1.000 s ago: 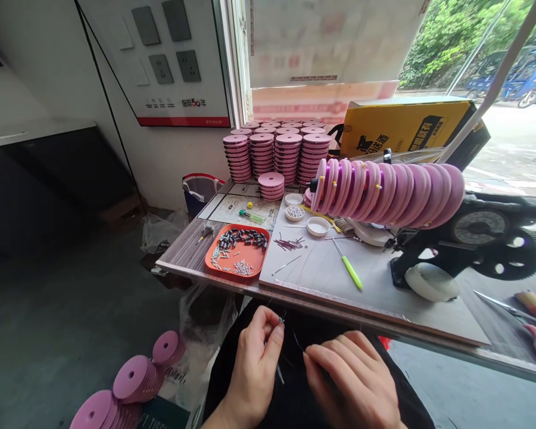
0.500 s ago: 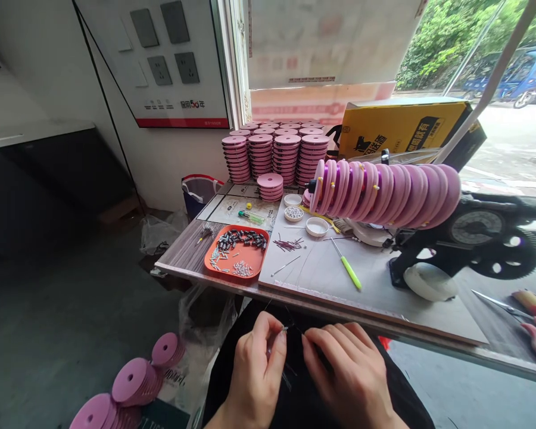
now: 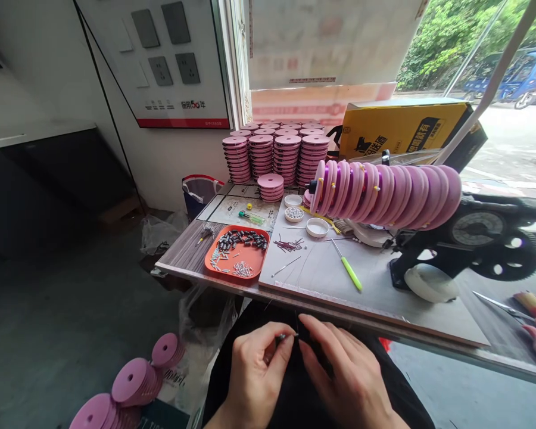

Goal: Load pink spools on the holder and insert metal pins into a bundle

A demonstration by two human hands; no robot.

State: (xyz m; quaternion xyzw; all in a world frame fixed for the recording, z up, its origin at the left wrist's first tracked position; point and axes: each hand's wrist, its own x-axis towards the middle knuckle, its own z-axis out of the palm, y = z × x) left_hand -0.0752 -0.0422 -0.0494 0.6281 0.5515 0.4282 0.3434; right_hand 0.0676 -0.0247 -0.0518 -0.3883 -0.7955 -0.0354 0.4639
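Observation:
Above the dark cloth on my lap, my left hand point(image 3: 261, 369) pinches a small silvery piece point(image 3: 296, 335) between thumb and forefinger. Its exact kind is too small to tell. A very thin dark line point(image 3: 297, 322) rises from the pinch. Close by on the right, my right hand point(image 3: 348, 369) has its thumb and forefinger parted around the line's side, with nothing visible between them. Beyond the hands, an orange tray point(image 3: 214, 271) holds black cylindrical parts, pale tubes and tiny silvery pieces. A green-handled needle tool point(image 3: 351, 273) lies on the white board point(image 3: 330, 286).
Pink spools point(image 3: 384, 193) sit on a black winding machine point(image 3: 473, 232) at the right. More pink spool stacks point(image 3: 274, 155) stand at the back, others point(image 3: 131, 381) on the floor. Scissors point(image 3: 533, 333) lie near the right edge; white dishes point(image 3: 317, 227) sit on the board.
My left hand's pinch has shifted slightly right and down, nearer the right hand. My right hand's thumb and forefinger have parted, the forefinger lifting up from where it was pinched.

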